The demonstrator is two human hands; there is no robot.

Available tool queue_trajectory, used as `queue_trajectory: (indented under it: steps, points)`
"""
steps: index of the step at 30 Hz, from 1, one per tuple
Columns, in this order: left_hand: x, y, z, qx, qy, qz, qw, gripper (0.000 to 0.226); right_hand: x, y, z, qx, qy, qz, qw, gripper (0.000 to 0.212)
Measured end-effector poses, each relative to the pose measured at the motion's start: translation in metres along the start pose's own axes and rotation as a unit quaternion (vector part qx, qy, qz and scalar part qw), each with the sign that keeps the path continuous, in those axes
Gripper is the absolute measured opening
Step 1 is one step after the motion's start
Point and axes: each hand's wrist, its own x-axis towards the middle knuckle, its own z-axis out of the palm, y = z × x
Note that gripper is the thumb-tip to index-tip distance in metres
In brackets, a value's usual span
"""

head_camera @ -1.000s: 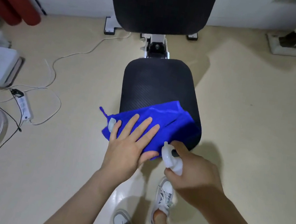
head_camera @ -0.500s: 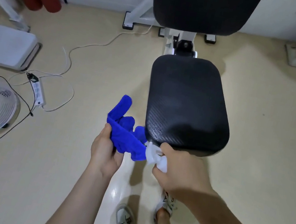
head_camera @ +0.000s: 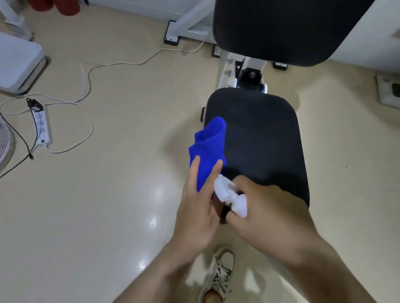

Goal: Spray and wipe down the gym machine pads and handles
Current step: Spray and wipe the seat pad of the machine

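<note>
While I am looking down, my left hand (head_camera: 197, 203) is pinching the bunched blue cloth (head_camera: 208, 150) at the near left edge of the black seat pad (head_camera: 260, 145), probably readying a wipe, and my right hand (head_camera: 270, 215) is clasping the white spray bottle (head_camera: 228, 195).

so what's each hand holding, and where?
Left hand: blue cloth, pinched at its lower end. Right hand: white spray bottle, gripped below the nozzle head.

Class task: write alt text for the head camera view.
A person's left hand holds a bunched blue cloth beside a black gym seat pad, while the right hand holds a white spray bottle.
</note>
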Motion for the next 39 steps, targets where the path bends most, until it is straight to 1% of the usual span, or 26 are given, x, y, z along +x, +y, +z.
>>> queue_trajectory:
  steps: [2, 5, 6, 8, 10, 12, 14, 16, 18, 20, 21, 22, 23, 27, 29, 31, 34, 37, 39]
  points:
    - [0.032, -0.007, -0.007, 0.041, -0.008, 0.0, 0.999, 0.049, 0.007, 0.007, -0.013, -0.038, 0.007, -0.002, 0.999, 0.017]
    - [0.093, 0.001, -0.015, 0.128, -0.041, -0.037, 0.99, 0.047, 0.024, 0.023, -0.024, -0.103, 0.055, -0.002, 0.993, 0.02]
    - [0.108, 0.004, -0.016, 0.15, -0.056, -0.054, 0.986, 0.047, 0.03, 0.029, -0.027, -0.108, 0.066, 0.0, 0.992, 0.019]
    - [0.124, 0.009, -0.016, 0.158, -0.064, -0.076, 0.983, 0.047, 0.05, 0.048, -0.032, -0.11, 0.074, -0.004, 0.991, 0.016]
    - [0.113, 0.011, -0.018, 0.17, -0.07, -0.07, 0.981, 0.047, 0.067, 0.065, -0.036, -0.108, 0.08, -0.011, 0.991, 0.018]
    - [0.083, 0.019, -0.016, 0.198, -0.077, -0.021, 0.977, 0.048, 0.082, 0.081, -0.042, -0.099, 0.086, -0.021, 0.991, 0.024]
    - [0.049, 0.033, -0.019, 0.22, -0.119, 0.004, 0.968, 0.053, 0.096, 0.09, -0.044, -0.096, 0.089, -0.035, 0.991, 0.031]
    - [0.032, 0.04, -0.024, 0.261, -0.185, 0.024, 0.947, 0.051, 0.108, 0.094, -0.047, -0.091, 0.094, -0.045, 0.99, 0.034]
    - [0.036, 0.04, -0.029, 0.321, -0.233, 0.064, 0.916, 0.048, 0.12, 0.098, -0.05, -0.076, 0.096, -0.049, 0.991, 0.034]
    - [0.059, 0.037, -0.031, 0.381, -0.269, 0.117, 0.877, 0.048, 0.132, 0.102, -0.053, -0.072, 0.102, -0.054, 0.991, 0.034]
    - [0.074, 0.035, -0.029, 0.4, -0.278, 0.135, 0.863, 0.048, 0.137, 0.103, -0.055, -0.074, 0.1, -0.057, 0.991, 0.034]
    - [0.094, 0.034, -0.025, 0.413, -0.282, 0.133, 0.855, 0.049, 0.143, 0.107, -0.057, -0.073, 0.096, -0.058, 0.991, 0.034]
    - [0.113, 0.032, -0.021, 0.423, -0.276, 0.12, 0.854, 0.05, 0.147, 0.11, -0.057, -0.072, 0.094, -0.058, 0.991, 0.034]
    - [0.199, 0.022, -0.006, 0.432, -0.208, 0.053, 0.876, 0.053, 0.165, 0.131, -0.062, -0.054, 0.096, -0.034, 0.993, 0.034]
    - [0.236, 0.021, -0.001, 0.423, -0.206, 0.038, 0.882, 0.051, 0.172, 0.143, -0.063, -0.046, 0.106, -0.025, 0.993, 0.036]
    - [0.264, 0.024, 0.011, 0.409, -0.2, 0.042, 0.89, 0.049, 0.176, 0.156, -0.063, -0.031, 0.11, -0.013, 0.993, 0.038]
    - [0.274, 0.03, 0.03, 0.406, -0.194, 0.046, 0.892, 0.05, 0.177, 0.175, -0.063, 0.014, 0.12, 0.011, 0.993, 0.038]
    - [0.263, 0.047, 0.062, 0.397, -0.22, 0.063, 0.889, 0.052, 0.174, 0.198, -0.067, 0.057, 0.139, 0.059, 0.987, 0.034]
    - [0.255, 0.067, 0.091, 0.317, -0.259, 0.086, 0.908, 0.051, 0.171, 0.211, -0.068, 0.068, 0.144, 0.079, 0.984, 0.033]
